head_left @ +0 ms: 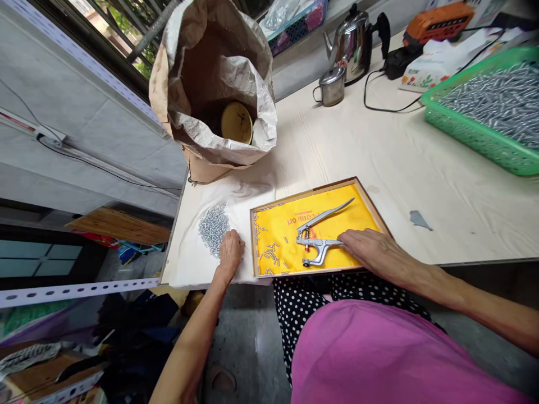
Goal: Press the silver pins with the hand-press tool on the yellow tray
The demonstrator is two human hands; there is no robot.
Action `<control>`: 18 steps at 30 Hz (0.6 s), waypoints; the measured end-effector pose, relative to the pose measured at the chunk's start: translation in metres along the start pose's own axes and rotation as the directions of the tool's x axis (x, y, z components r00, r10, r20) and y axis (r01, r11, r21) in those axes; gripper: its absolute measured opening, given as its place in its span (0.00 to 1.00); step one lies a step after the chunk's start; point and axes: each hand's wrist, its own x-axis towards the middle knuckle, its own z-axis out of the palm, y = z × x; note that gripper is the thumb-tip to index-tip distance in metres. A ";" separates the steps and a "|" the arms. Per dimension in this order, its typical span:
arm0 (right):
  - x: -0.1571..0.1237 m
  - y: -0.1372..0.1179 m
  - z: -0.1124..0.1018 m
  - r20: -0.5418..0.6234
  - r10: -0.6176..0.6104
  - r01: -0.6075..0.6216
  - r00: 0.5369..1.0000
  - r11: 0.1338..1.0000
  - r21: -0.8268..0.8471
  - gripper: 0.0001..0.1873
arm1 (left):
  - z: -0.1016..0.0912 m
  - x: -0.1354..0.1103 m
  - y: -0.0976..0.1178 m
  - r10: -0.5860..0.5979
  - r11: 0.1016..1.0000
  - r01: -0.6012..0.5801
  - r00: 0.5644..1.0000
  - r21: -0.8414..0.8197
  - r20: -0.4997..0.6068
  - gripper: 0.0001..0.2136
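Observation:
My left hand (231,250) is at the right edge of a pile of small silver metal pins (213,229), fingers drawn together; whatever is in them is hidden. My right hand (367,244) is closed over the lower handle of metal snap pliers (320,244), near the right side of a shallow tray (304,194). The pliers' jaws are apart, with a spring and a red tip between them. A yellow printed cloth (278,224) lines the tray. Several loose pins (270,253) lie scattered along its left part.
An open woven sack (210,151) with a yellow round container (237,123) inside stands behind the pile. A green basket (475,148) full of metal pieces sits at the right. Farther back are a metal cup (332,88), a kettle (351,47) and a black cable (389,110).

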 end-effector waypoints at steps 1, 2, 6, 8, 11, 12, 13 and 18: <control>0.001 0.000 0.000 0.000 0.010 -0.010 1.000 1.000 -0.010 0.14 | -0.001 0.002 0.000 -0.017 0.999 0.017 1.000 -0.050 0.004 0.07; 0.001 -0.001 0.001 -0.002 0.017 -0.017 1.000 1.000 -0.023 0.14 | -0.003 0.004 -0.001 -0.044 0.992 0.045 0.999 -0.115 0.012 0.07; 0.000 0.001 -0.001 0.018 0.003 -0.001 1.000 0.994 -0.109 0.14 | -0.011 0.010 -0.009 -0.182 0.878 0.201 0.980 -0.433 0.085 0.04; 0.000 0.000 -0.007 0.020 -0.016 0.019 1.000 0.987 -0.161 0.14 | -0.016 0.010 -0.014 -0.225 0.790 0.255 0.966 -0.557 0.124 0.02; 0.014 -0.010 -0.019 -0.023 -0.039 0.034 0.999 0.982 -0.186 0.13 | -0.024 0.004 -0.017 -0.243 0.691 0.269 0.961 -0.671 0.135 0.07; 0.026 -0.017 -0.023 -0.039 -0.057 0.051 0.998 0.987 -0.153 0.12 | -0.026 0.000 -0.015 -0.247 0.629 0.268 0.959 -0.730 0.138 0.09; 0.041 -0.026 -0.025 -0.037 -0.082 0.079 0.996 0.993 -0.084 0.11 | -0.029 -0.003 -0.013 -0.248 0.553 0.261 0.958 -0.791 0.143 0.11; 0.150 -0.086 0.002 -0.015 -0.102 0.097 0.995 0.879 0.466 0.13 | -0.033 -0.026 0.014 -0.225 0.254 0.175 0.967 -0.951 0.117 0.20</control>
